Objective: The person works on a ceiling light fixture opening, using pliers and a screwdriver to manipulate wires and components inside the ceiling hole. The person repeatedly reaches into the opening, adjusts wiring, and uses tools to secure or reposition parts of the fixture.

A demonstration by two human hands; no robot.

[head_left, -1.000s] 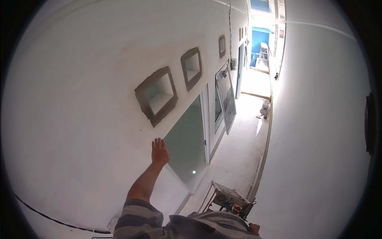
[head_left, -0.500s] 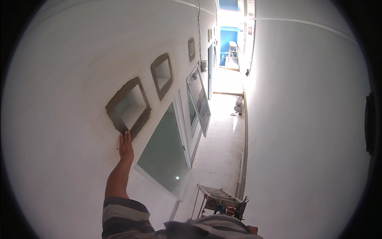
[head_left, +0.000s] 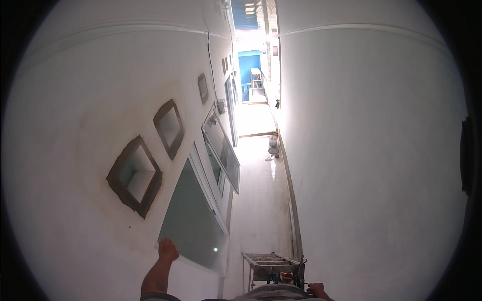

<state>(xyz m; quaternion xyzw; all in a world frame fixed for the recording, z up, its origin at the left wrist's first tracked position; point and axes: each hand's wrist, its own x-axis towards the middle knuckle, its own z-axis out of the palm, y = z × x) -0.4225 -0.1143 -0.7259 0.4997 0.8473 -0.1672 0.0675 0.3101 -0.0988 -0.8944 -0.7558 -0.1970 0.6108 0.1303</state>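
My left hand (head_left: 168, 249) is closed, fingers curled, at the near upper corner of the window (head_left: 193, 215) in the left wall. I see nothing held in it. Above it, a square opening (head_left: 116, 179) with a rough grey mortar border is cut through the white wall; a second opening (head_left: 158, 120) of the same kind lies farther along. Low at the lower edge my right hand (head_left: 315, 289) is closed beside the metal stepladder (head_left: 273, 258). A thin bit shows at its fingers, too small to name. Red and dark things lie on the ladder's top.
A hinged window sash (head_left: 221, 143) sticks out from the left wall into the narrow passage. Small items (head_left: 273, 149) stand on the tiled floor (head_left: 258, 200) by the right wall (head_left: 371, 165). At the bright far end is another stepladder (head_left: 256, 79) before a blue wall.
My left hand has come off the mortar border, dropped lower and curled its fingers. The view has shifted, and my right hand now shows more at the lower edge.
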